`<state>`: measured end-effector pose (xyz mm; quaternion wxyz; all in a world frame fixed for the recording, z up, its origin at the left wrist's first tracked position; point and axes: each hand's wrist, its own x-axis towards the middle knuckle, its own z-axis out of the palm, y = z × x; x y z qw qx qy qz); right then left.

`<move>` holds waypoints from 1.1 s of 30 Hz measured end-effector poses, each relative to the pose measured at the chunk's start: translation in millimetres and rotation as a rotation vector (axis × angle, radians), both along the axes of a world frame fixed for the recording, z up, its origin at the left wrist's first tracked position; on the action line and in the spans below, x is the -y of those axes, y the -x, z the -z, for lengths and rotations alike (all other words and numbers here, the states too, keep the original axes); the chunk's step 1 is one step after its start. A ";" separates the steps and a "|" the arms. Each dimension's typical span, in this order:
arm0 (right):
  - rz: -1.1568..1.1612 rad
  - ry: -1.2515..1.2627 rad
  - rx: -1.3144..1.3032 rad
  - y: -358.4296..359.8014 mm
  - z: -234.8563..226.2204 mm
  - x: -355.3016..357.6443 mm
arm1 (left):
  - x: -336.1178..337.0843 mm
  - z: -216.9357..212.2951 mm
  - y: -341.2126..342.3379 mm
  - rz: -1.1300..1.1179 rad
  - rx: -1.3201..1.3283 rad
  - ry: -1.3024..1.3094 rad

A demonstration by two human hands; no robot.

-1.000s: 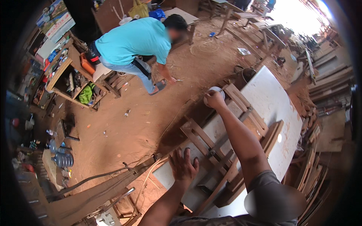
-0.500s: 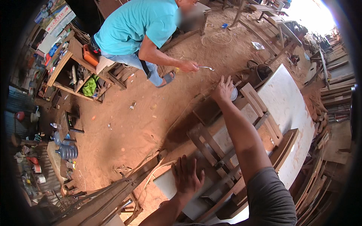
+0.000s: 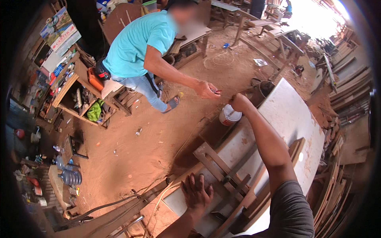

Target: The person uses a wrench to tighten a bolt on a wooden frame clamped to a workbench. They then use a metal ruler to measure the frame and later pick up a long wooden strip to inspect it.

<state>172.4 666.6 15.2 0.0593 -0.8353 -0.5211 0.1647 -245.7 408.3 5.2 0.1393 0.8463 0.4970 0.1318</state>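
Note:
My left hand (image 3: 196, 195) rests with spread fingers near the edge of a white board (image 3: 295, 113), beside brown wooden frame pieces (image 3: 212, 158). My right arm reaches across the board. At its end my right hand (image 3: 240, 103) is closed over the rim of a white tub (image 3: 230, 116); what it holds, if anything, is hidden. Just left of it, a co-worker's hand (image 3: 207, 90) reaches out, holding a small dark thing with a red end. A small gap lies between our hands.
The co-worker in a turquoise shirt (image 3: 137, 43) leans in from beyond the board. A wooden cabinet (image 3: 71, 89) full of tools stands at left. A long timber beam (image 3: 115, 212) runs near my left arm. Stacked planks (image 3: 329, 186) line the right side.
My right hand, earlier stretched open, is now closed at the tub. The co-worker's hand has come closer to mine, and the shiny spoon-like tool no longer shows in it. My left hand stays put.

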 end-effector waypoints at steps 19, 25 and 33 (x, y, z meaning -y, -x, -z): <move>0.799 -1.151 -1.059 101.8 -153.2 363.2 | 12.4 12.6 -4.8 -0.029 -0.064 -0.110; 0.720 -0.824 -0.923 73.0 -171.2 379.3 | 12.5 9.6 -11.8 -0.027 -0.130 -0.123; 0.613 -0.797 -1.488 43.6 -169.2 375.2 | 13.7 8.6 -12.2 -0.061 -0.181 -0.047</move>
